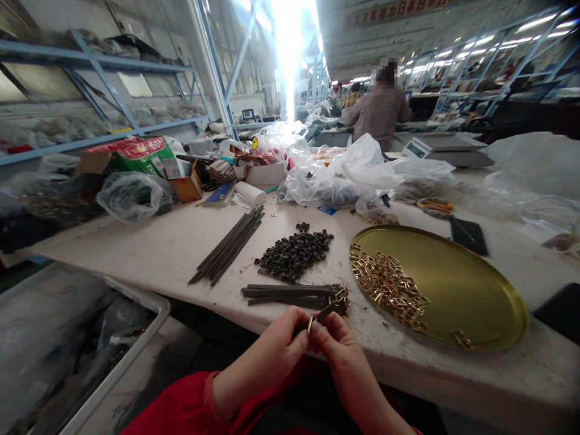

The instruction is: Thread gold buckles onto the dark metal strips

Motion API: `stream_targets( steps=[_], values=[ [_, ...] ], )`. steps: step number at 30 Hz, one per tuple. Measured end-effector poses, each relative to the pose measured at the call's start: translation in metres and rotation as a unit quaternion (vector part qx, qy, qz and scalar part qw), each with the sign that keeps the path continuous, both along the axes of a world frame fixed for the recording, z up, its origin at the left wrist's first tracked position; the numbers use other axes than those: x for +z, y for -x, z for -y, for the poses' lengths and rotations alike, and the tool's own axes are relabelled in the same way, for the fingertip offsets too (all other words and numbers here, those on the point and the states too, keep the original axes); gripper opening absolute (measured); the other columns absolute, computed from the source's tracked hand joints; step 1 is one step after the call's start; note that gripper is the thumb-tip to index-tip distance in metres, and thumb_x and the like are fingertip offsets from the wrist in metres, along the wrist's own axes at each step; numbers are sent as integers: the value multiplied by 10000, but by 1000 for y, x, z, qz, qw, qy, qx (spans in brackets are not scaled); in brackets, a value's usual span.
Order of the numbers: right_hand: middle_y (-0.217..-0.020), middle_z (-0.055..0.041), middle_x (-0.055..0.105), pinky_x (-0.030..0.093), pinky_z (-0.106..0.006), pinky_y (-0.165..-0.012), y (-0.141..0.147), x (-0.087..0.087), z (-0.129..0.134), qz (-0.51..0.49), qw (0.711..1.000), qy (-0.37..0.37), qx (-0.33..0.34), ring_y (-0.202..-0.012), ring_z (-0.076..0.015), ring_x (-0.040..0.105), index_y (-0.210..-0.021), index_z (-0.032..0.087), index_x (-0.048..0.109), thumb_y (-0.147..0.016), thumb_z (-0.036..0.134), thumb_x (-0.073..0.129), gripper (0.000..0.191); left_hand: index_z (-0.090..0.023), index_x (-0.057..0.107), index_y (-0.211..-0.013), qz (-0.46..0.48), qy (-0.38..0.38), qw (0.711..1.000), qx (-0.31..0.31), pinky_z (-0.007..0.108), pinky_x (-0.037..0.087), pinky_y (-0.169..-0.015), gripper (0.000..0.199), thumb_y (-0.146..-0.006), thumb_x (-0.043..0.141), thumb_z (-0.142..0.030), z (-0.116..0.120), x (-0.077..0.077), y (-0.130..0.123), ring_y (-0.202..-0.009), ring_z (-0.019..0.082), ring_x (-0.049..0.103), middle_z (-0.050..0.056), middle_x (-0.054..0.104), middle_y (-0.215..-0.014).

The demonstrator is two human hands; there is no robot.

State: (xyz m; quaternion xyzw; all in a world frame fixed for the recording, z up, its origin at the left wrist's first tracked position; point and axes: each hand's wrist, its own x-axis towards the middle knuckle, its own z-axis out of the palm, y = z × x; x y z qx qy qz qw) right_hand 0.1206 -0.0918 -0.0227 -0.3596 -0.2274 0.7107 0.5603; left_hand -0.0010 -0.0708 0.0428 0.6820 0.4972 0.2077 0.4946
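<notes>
Well to the left of the heap of black loops (294, 254), a pale bin (162, 311) stands below the edge of the desk (131, 241), plastic inside it. Closer in, just left of the heap, a bunch of dark strips (229, 248) lies slantwise. In front of the heap, more strips (285, 293) lie sideways, with gold buckles clustered at their right ends. And nearer than those, here's the action! The left hand (289, 332) has thumb and fingers pinched tight on a strap (325, 312), and the right hand (336, 338) pinches it too, the fingertips almost meeting. A gold buckle (310, 324) sits on the strap between them, though the fingers hide how it's threaded. Behind the heap and a little right, clear plastic bags (330, 175) crowd together. Right of the heap comes the round gold tray (475, 272), loose buckles (387, 290) piled on its left half. Well right of the heap and slightly behind it, a flat black object (470, 237) lies by the tray.
</notes>
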Motion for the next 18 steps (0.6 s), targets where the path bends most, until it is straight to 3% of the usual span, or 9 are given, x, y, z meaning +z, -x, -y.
stream_targets(
  steps=[5, 8, 10, 12, 15, 18],
  values=[
    [-642, 41, 530, 398, -213, -574, 5, -2, 4, 29, 999, -17, -4, -590, -96, 470, -720, 181, 544, -757, 364, 631, 207, -138, 509, -798, 53, 67, 996, 27, 254, 408, -653, 185, -814, 493, -322, -3, -7, 1, -698, 135, 524, 15, 582, -739],
    [-618, 31, 526, 415, -234, -563, 3, -4, 1, 130, 989, -69, -32, -578, -117, 486, -693, 188, 542, -778, 373, 591, 209, -145, 492, -740, 93, 103, 989, 54, 248, 388, -621, 259, -768, 542, -397, -4, -11, 0, -650, 125, 507, 0, 563, -673],
    [-693, 1, 555, 437, -260, -601, -2, -4, 0, 252, 954, -138, -82, -650, -148, 524, -741, 196, 585, -792, 337, 574, 149, -149, 482, -707, 110, 126, 983, 79, 242, 370, -604, 307, -723, 584, -438, -4, -11, -1, -628, 117, 489, -8, 549, -644],
    [-792, -27, 573, 447, -276, -658, -9, -3, 0, 362, 898, -221, -116, -740, -170, 547, -862, 213, 625, -811, 276, 548, 113, -152, 476, -691, 123, 156, 975, 101, 234, 348, -575, 331, -691, 609, -454, -5, -10, -2, -592, 103, 462, -19, 532, -620],
    [-909, -50, 582, 445, -290, -736, -20, 6, 1, 409, 850, -324, -67, -835, -178, 553, -1099, 241, 573, -863, 226, 449, 267, -156, 473, -673, 137, 177, 966, 128, 223, 323, -550, 329, -659, 633, -443, -5, -5, -3, -556, 88, 435, -34, 514, -596],
    [-886, -37, 576, 436, -272, -723, -29, 16, -2, 369, 866, -337, 13, -817, -164, 545, -1072, 243, 578, -895, 252, 386, 261, -160, 469, -646, 140, 168, 967, 132, 221, 318, -545, 314, -636, 636, -426, -5, -1, -4, -540, 87, 432, -45, 500, -554]
  ],
)
